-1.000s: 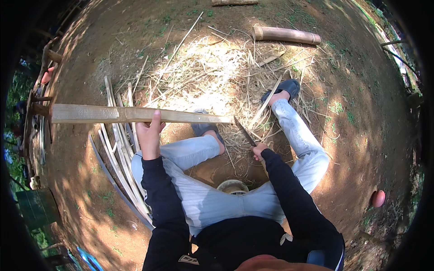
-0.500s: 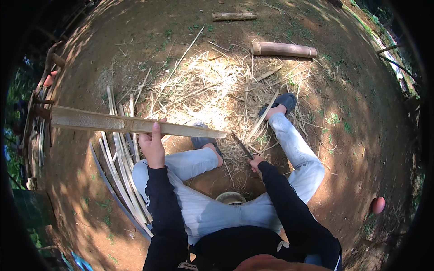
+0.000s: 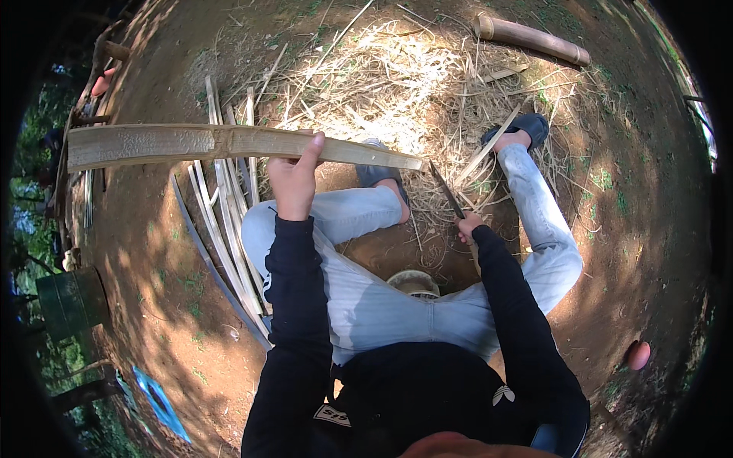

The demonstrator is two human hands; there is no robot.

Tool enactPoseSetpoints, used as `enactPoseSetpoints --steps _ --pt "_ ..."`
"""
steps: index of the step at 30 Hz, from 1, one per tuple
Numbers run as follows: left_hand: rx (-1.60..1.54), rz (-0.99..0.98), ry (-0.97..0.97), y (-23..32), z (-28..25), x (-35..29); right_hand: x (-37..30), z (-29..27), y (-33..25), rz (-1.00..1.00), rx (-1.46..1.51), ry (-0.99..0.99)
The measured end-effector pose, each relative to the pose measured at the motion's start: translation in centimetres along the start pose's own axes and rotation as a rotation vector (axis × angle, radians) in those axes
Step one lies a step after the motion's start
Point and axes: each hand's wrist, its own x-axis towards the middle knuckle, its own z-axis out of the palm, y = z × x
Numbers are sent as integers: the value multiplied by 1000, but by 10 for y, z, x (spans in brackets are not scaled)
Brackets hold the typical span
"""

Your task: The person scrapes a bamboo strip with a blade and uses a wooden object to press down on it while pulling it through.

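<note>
My left hand [image 3: 294,185] is closed around a long split bamboo slat [image 3: 183,145], thumb on top. The slat lies nearly level across the view, its broad end at the far left and its narrow end tilting slightly down to the right. In my right hand [image 3: 471,227] is the handle of a knife [image 3: 446,191], its dark blade pointing up and left. The knife's tip is close beside the slat's narrow end; whether they touch I cannot tell. Both hands are held out above my spread legs.
Bamboo shavings [image 3: 382,84] cover the ground ahead. Long bamboo strips [image 3: 221,237] lie by my left knee. A bamboo pole section [image 3: 532,40] rests at far right. Under me is a round pale seat [image 3: 413,282]. A dark green container [image 3: 72,303] stands left, a reddish round object [image 3: 637,355] right.
The whole view has shifted, so the ground and my legs appear further right. My left hand still grips the slat and my right hand the knife; their places relative to each other look much the same.
</note>
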Motion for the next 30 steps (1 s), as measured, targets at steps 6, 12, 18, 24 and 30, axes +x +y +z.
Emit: enactPoseSetpoints --steps 6,12,18,24,30 --pt "-315 206 215 25 -32 2 -8 4 -11 20 -19 -22" --pt "-601 315 181 28 -40 3 -9 0 -9 31 -25 -4" --pt "-752 331 137 27 -50 2 -11 5 -10 18 -51 1" --pt "-803 291 133 26 -49 4 -5 0 -4 13 -114 28" --pt "-1017 229 81 21 -61 1 -14 5 -14 5 -168 54"
